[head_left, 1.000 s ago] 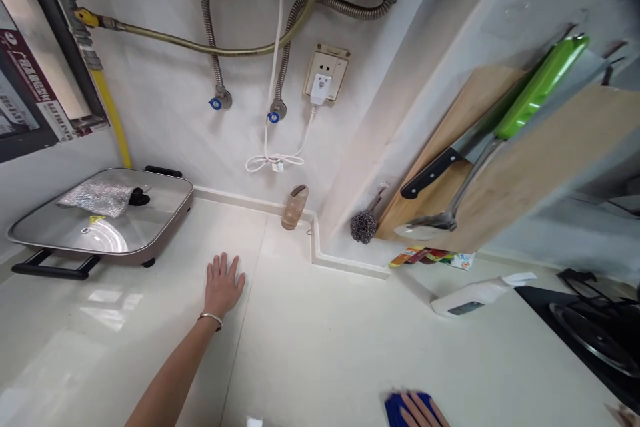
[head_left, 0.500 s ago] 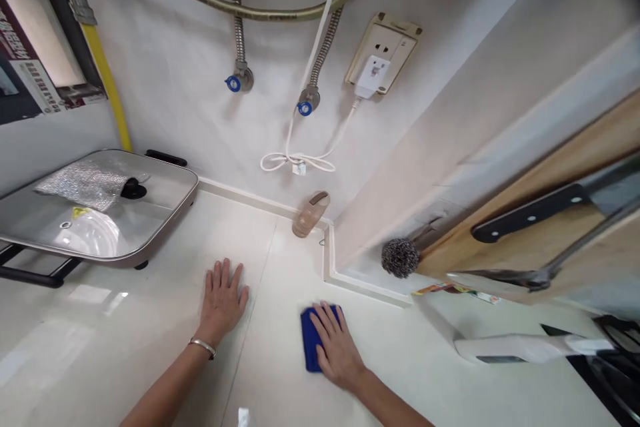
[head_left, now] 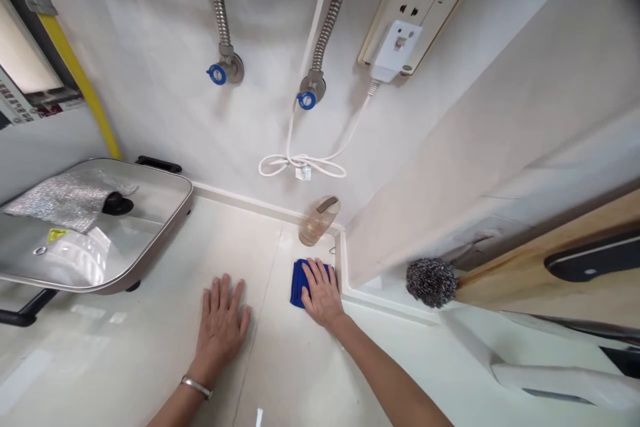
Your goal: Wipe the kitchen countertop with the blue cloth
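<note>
My right hand (head_left: 321,293) presses a folded blue cloth (head_left: 299,285) against the white countertop, holding it under the fingers with the thumb near its lower edge. The cloth lies close to the raised edge strip at the wall corner, just in front of a translucent brownish plastic bottle (head_left: 319,221). To the left of a thin seam in the counter, my left hand (head_left: 221,327) rests flat with its fingers spread and nothing in it. A silver bracelet (head_left: 197,387) circles the left wrist.
At the left stands an electric pan (head_left: 150,240) with a glass lid. A steel scrubber (head_left: 431,282) hangs at the right beside a cutting board (head_left: 493,287) and a black-handled knife (head_left: 595,257). A looped white cord (head_left: 303,161) hangs from the socket (head_left: 415,13).
My right hand has slid the blue cloth forward across the counter, toward the bottle and the corner. My left hand stays flat in about the same place. The view has shifted closer to the wall.
</note>
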A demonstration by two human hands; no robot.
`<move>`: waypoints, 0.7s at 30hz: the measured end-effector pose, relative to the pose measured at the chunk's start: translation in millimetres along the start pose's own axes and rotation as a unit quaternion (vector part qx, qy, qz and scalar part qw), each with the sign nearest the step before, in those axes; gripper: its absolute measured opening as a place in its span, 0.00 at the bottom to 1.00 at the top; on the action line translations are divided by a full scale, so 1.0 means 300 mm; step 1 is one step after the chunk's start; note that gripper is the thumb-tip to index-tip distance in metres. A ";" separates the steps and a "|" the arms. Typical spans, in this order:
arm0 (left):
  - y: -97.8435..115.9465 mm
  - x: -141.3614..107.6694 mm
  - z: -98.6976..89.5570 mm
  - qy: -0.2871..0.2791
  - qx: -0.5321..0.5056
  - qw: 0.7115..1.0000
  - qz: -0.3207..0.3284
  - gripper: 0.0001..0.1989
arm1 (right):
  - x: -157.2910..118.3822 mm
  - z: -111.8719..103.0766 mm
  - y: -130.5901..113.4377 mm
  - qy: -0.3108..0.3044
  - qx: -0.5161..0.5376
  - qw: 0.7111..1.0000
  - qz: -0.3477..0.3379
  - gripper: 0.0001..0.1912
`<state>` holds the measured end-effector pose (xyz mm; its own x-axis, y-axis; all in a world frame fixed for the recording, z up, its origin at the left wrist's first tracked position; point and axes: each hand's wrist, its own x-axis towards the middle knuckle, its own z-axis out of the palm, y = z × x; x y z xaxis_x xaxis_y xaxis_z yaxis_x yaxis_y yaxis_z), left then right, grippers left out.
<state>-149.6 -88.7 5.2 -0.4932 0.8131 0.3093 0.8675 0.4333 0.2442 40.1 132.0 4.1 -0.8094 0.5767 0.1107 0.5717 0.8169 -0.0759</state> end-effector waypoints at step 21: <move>-0.019 -0.021 0.036 0.070 0.031 0.997 0.009 0.28 | -0.260 0.037 -0.376 0.042 0.184 0.982 -0.005 0.34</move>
<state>-150.6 -92.1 -8.0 -0.4782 0.7602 0.4398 0.8764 0.4459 0.1821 37.3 -5.2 -7.0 -0.7925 0.5787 0.1928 0.4638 0.7770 -0.4257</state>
